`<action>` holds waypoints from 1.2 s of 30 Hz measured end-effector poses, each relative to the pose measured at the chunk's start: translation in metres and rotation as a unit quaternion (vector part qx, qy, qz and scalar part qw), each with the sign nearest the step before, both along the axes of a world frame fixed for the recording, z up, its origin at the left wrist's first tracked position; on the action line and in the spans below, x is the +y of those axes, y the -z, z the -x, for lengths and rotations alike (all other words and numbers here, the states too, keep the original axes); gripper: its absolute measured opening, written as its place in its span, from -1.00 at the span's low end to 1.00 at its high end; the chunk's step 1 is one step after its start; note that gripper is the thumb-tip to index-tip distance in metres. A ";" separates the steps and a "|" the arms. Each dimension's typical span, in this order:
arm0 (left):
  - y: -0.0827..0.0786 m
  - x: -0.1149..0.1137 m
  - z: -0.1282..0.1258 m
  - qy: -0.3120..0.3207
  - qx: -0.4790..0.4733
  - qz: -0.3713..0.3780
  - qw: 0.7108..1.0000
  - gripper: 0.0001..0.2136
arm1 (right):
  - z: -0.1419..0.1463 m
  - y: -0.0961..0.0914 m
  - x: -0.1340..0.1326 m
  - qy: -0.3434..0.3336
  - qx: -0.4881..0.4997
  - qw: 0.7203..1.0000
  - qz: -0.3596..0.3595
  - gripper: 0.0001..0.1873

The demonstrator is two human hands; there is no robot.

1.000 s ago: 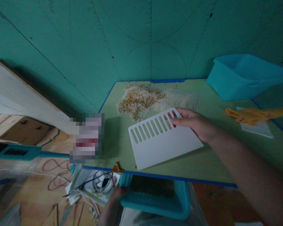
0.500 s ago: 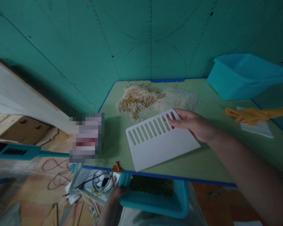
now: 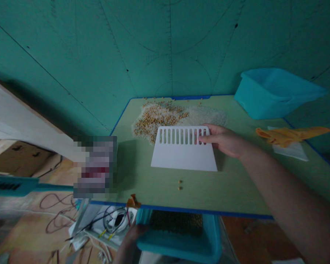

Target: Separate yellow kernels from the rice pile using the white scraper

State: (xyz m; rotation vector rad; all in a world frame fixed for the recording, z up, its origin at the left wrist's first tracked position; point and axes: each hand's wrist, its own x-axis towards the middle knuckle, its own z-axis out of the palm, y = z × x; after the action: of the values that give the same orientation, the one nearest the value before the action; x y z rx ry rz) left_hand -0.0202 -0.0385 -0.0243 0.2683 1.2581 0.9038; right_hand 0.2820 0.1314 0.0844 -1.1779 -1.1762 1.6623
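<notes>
My right hand [image 3: 227, 142] is closed on the upper right corner of a white slotted scraper [image 3: 183, 157], with fingers at its end slots. The scraper is tilted up over the green table. Just behind it lies a pile of tan beans [image 3: 158, 117] mixed with white grains [image 3: 207, 115]. Two loose beans [image 3: 180, 182] lie on the near side of the scraper. Below the table's front edge, my left hand [image 3: 136, 233] grips the left side of a blue tub [image 3: 178, 251]. Dark green and tan contents show inside the tub; the left fingertips are hidden.
A blue bin [image 3: 264, 99] stands at the back right, with an orange cloth [image 3: 294, 135] in front of it. A blurred-out box [image 3: 96, 167] is at the left edge. Torn brown tape [image 3: 133, 201] sticks to the front edge, above a box of cables [image 3: 112, 218].
My right hand has turned the scraper from slanted to nearly level and tipped it more upright, closer to the pile. Two beans now show in front of it. My left hand still holds the tub.
</notes>
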 end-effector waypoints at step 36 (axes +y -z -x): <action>0.036 -0.034 -0.002 0.076 0.465 -0.186 0.862 -0.46 | 0.023 0.013 -0.021 -0.137 -0.035 0.989 0.035 -0.65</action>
State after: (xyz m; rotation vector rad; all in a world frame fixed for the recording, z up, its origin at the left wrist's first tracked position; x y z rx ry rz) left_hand -0.0187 -0.0727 -0.0602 1.2093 1.8908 0.8956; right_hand 0.2593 0.1109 0.0715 -1.1670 -1.3850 1.8923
